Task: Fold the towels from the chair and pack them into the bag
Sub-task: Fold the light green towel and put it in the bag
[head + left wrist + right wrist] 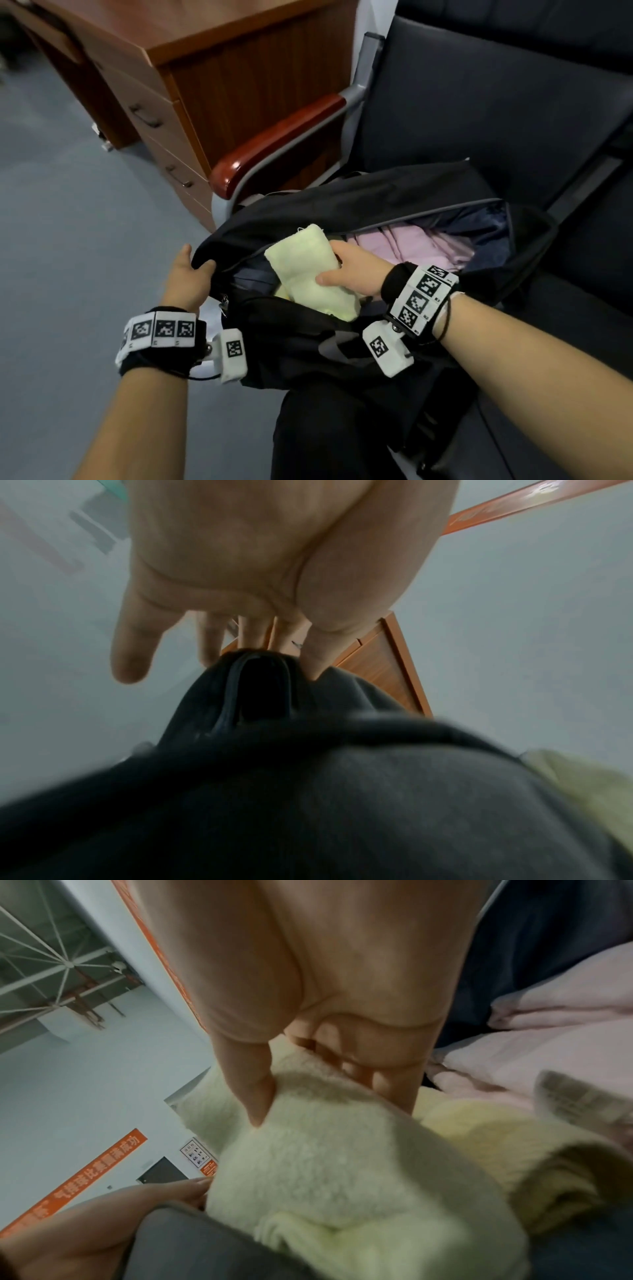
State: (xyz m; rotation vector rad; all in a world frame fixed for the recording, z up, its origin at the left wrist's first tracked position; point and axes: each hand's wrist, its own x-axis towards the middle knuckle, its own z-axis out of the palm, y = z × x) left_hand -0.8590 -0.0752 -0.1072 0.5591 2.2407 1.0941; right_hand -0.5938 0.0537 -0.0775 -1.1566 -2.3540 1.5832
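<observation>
Overhead, one black bag [359,212] lies open on the chair [513,102]; the right hand [356,270] grips one folded pale-yellow towel [308,267] at its mouth, one pink towel [421,246] inside. Left-wrist view: left hand [267,561] fingers hook the bag's edge. Right-wrist view: thumb and fingers [253,1085] pinch the yellow towel.

Bare forearms; each wrist wears a black band [161,359] ringed with white blocks [423,296] printed with black square markers; dark trousers [329,435].

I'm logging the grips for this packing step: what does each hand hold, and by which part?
The right hand grips the folded pale-yellow towel around its middle. The left hand holds the dark bag by the rim of its opening.
</observation>
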